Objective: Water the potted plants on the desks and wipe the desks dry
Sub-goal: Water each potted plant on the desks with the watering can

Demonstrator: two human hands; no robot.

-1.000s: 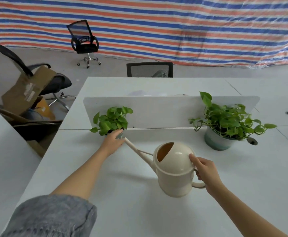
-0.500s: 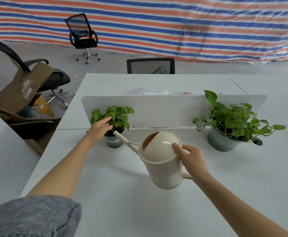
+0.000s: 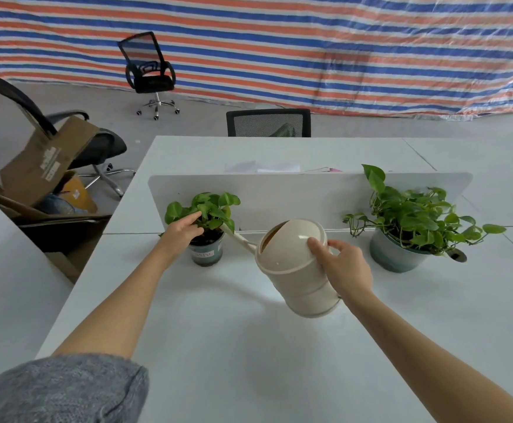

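A cream watering can hangs tilted above the white desk, its spout reaching into the small potted plant at the left. My right hand grips the can at its handle side. My left hand rests on the small plant's leaves, fingers spread and pushing them aside. A bigger potted plant in a grey-green pot stands at the right, apart from both hands.
A white divider panel runs behind the plants, with another desk beyond it. Black office chairs and cardboard boxes stand on the floor to the left. A cable hole lies beside the big pot.
The can has risen and tipped further, its spout now over the small pot's soil. My left hand moved up from the pot's rim into the leaves.
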